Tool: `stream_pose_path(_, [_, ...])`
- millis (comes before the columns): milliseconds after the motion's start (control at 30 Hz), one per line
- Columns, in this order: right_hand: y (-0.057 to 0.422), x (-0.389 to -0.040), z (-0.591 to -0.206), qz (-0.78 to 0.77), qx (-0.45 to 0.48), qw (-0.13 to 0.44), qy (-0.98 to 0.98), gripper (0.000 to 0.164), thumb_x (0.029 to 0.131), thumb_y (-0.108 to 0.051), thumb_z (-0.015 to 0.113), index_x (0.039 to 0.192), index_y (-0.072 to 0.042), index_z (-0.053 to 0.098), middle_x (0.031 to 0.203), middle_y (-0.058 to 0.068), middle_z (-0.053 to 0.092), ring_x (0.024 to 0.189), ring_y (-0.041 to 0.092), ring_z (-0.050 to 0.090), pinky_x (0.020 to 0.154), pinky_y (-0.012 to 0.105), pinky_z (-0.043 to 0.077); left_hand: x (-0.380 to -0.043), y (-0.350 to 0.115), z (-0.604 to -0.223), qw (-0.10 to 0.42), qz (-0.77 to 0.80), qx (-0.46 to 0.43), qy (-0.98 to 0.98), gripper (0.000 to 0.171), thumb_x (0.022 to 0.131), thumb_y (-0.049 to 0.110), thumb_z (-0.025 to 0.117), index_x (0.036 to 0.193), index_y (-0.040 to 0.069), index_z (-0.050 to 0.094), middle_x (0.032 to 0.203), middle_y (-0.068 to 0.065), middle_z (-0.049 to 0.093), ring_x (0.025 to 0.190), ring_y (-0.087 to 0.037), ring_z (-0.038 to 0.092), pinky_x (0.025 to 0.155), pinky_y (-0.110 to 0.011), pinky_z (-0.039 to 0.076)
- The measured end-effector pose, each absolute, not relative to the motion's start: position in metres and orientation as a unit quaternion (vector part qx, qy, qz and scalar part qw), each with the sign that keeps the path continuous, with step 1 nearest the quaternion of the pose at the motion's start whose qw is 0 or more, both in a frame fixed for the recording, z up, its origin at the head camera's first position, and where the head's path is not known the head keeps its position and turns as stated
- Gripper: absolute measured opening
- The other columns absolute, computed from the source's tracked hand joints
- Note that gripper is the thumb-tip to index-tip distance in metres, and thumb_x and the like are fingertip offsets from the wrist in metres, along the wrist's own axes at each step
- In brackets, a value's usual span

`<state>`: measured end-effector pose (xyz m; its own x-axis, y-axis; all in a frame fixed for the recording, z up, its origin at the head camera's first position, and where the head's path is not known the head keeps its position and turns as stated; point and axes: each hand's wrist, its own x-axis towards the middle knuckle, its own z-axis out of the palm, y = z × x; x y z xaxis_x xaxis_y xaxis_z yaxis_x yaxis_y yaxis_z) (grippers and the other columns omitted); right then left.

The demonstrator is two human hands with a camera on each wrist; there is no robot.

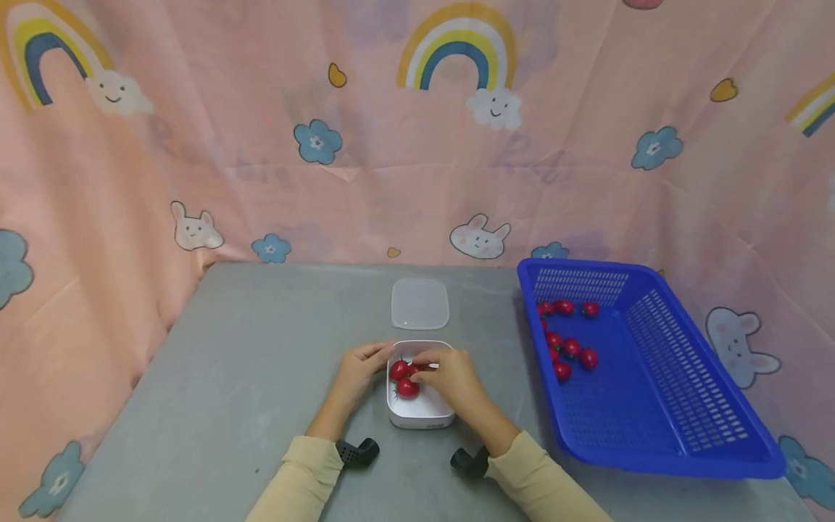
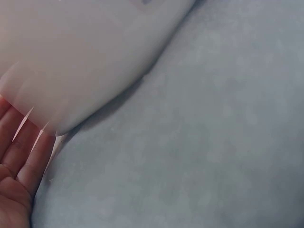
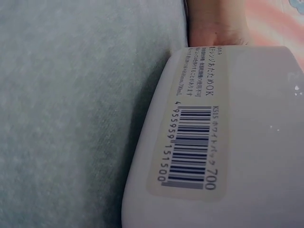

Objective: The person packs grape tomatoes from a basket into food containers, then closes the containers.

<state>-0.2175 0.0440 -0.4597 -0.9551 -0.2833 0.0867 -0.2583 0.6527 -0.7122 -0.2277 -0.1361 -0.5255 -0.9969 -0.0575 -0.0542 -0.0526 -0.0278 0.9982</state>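
Observation:
A white square plastic container (image 1: 420, 420) stands on the table in front of me. Inside it, toward its left side, lie a few red cherry tomatoes (image 1: 407, 389). My left hand (image 1: 355, 370) rests against the container's left wall near the rim; in the left wrist view its fingers (image 2: 33, 159) lie extended along the wall. Reaching over the right rim, my right hand (image 1: 453, 377) pinches a cherry tomato (image 1: 414, 370) between thumb and fingertips, partly covering it. The right wrist view shows the container's barcode label (image 3: 190, 142).
Just behind the container lies a translucent square lid (image 1: 420, 304). On the right stands a blue slotted basket (image 1: 652, 406) with several cherry tomatoes (image 1: 570, 348) along its left side. A pink patterned curtain (image 1: 391, 181) hangs at the back of the grey table (image 1: 228, 377).

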Motion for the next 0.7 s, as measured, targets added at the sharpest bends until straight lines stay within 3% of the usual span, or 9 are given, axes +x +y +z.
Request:
stream_pose_path(100, [0.044,-0.217,-0.46,-0.419,-0.136,0.027,0.897,0.017,0.076,-0.005,0.083,0.093,-0.003,0.08,0.091,0.009,0.078,0.077,0.02,0.069,0.07,0.031,0.059,-0.227,-0.136,-0.527,0.001,-0.717,0.043,-0.696,0.027,0.092,0.014,0.069,0.111,-0.005,0.073,0.113,-0.015,0.074,0.095,-0.003,0.066,0.084,-0.023,0.055])
stream_pose_path(200, [0.046,-0.221,-0.459,-0.455,-0.111,0.044,0.882,0.015,0.078,-0.004,0.081,0.092,-0.002,0.079,0.086,0.01,0.076,0.06,0.017,0.061,0.053,0.022,0.049,-0.228,-0.135,-0.526,-0.001,-0.715,0.044,-0.697,0.028,0.093,0.016,0.068,0.112,-0.004,0.072,0.115,-0.016,0.073,0.095,-0.004,0.066,0.086,-0.024,0.054])
stream_pose_path(300, [0.048,-0.225,-0.458,-0.485,-0.084,0.068,0.868,0.016,0.079,-0.009,0.081,0.095,-0.005,0.08,0.086,0.009,0.076,0.054,0.017,0.056,0.049,0.021,0.043,-0.228,-0.136,-0.526,-0.001,-0.715,0.044,-0.698,0.029,0.093,0.017,0.068,0.113,-0.004,0.072,0.116,-0.017,0.073,0.095,-0.005,0.067,0.086,-0.025,0.055])
stream_pose_path(533, [0.054,-0.217,-0.424,-0.529,-0.071,0.076,0.842,0.017,0.082,-0.016,0.081,0.098,-0.009,0.081,0.097,0.005,0.079,0.085,0.014,0.07,0.073,0.025,0.054,-0.229,-0.137,-0.528,0.002,-0.714,0.047,-0.699,0.03,0.093,0.018,0.069,0.112,-0.003,0.073,0.115,-0.017,0.073,0.094,-0.005,0.069,0.085,-0.024,0.056])
stream_pose_path(700, [0.069,-0.194,-0.369,-0.563,-0.139,0.052,0.813,0.019,0.085,-0.011,0.078,0.103,-0.004,0.078,0.107,0.012,0.077,0.103,0.025,0.071,0.084,0.03,0.059,-0.228,-0.136,-0.528,-0.004,-0.717,0.045,-0.696,0.031,0.092,0.019,0.07,0.114,-0.004,0.072,0.116,-0.016,0.073,0.094,-0.005,0.068,0.087,-0.026,0.056])
